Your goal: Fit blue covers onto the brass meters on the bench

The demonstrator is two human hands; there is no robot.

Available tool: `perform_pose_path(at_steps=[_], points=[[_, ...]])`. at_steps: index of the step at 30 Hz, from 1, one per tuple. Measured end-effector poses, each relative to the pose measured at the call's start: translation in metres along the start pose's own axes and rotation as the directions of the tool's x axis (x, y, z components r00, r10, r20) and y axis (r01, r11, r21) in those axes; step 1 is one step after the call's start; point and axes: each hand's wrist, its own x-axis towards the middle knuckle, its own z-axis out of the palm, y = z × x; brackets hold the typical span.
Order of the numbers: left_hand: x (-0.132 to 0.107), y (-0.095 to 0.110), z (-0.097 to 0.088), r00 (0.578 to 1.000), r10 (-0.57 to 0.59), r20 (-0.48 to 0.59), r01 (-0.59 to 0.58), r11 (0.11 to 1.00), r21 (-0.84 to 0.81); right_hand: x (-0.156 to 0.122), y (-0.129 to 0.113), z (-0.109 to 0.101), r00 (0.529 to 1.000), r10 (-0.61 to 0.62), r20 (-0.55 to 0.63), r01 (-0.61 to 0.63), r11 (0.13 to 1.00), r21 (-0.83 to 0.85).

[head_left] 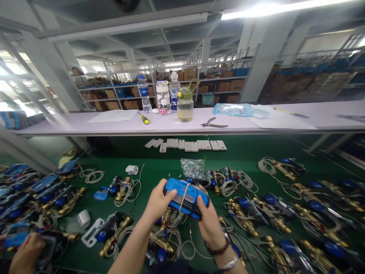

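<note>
Both my hands hold a blue meter unit (186,197) with a rubber band around it, raised above the green table (245,152). My left hand (158,203) grips its left end, thumb on top. My right hand (209,220) grips its right end, with a bead bracelet and a silver band on the wrist. Below it lie brass-bodied meters with coiled white cables (168,236). A clear bag of small metal parts (193,168) sits just behind the unit.
Many blue and brass meters with cables cover the table left (42,190) and right (285,213). White covers (188,145) line the back. A white shelf (114,125) carries bottles (185,104), pliers (212,123) and a screwdriver (144,118). Another person's hand (24,253) works at bottom left.
</note>
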Motion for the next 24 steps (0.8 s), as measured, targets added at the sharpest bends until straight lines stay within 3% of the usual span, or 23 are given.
perform_pose_path(at_steps=[4,6,7,9,11,12,14,17,18,19,22,24], points=[[-0.018,-0.003,-0.008,0.988,-0.002,-0.152,-0.003,0.999,-0.032,0.007,0.005,0.016,1.0,-0.007,0.003,0.007,1.0,0.021],[-0.03,-0.008,-0.017,0.953,-0.029,-0.3,-0.003,0.995,-0.104,0.012,0.003,0.024,0.998,-0.062,-0.003,0.062,0.998,0.015],[-0.036,-0.012,-0.025,0.911,-0.047,-0.409,-0.016,0.989,-0.148,0.014,0.001,0.028,0.996,-0.087,-0.022,0.087,0.996,0.003],[-0.044,-0.02,-0.046,0.772,-0.118,-0.624,-0.068,0.961,-0.266,0.02,-0.007,0.038,0.99,-0.125,-0.062,0.122,0.991,-0.045],[-0.048,-0.027,-0.069,0.65,-0.245,-0.719,-0.127,0.898,-0.421,0.029,-0.019,0.053,0.985,-0.165,-0.048,0.158,0.979,-0.126],[-0.049,-0.031,-0.078,0.635,-0.321,-0.702,-0.137,0.848,-0.512,0.034,-0.027,0.064,0.978,-0.209,-0.016,0.203,0.962,-0.184],[-0.048,-0.038,-0.089,0.67,-0.46,-0.582,-0.094,0.726,-0.682,0.05,-0.043,0.092,0.925,-0.372,0.074,0.375,0.869,-0.323],[-0.046,-0.056,-0.082,0.71,-0.637,-0.3,0.098,0.512,-0.853,0.09,-0.069,0.15,0.738,-0.639,0.218,0.658,0.608,-0.444],[-0.047,-0.063,-0.075,0.714,-0.67,-0.201,0.162,0.438,-0.884,0.107,-0.076,0.17,0.708,-0.659,0.254,0.691,0.573,-0.441],[-0.048,-0.071,-0.068,0.713,-0.691,-0.118,0.21,0.371,-0.904,0.124,-0.083,0.189,0.699,-0.662,0.271,0.7,0.555,-0.449],[-0.056,-0.096,-0.048,0.708,-0.706,0.02,0.261,0.235,-0.936,0.175,-0.098,0.23,0.75,-0.609,0.258,0.629,0.538,-0.561],[-0.063,-0.109,-0.042,0.701,-0.712,0.038,0.268,0.213,-0.94,0.198,-0.105,0.241,0.739,-0.607,0.291,0.574,0.342,-0.744]])
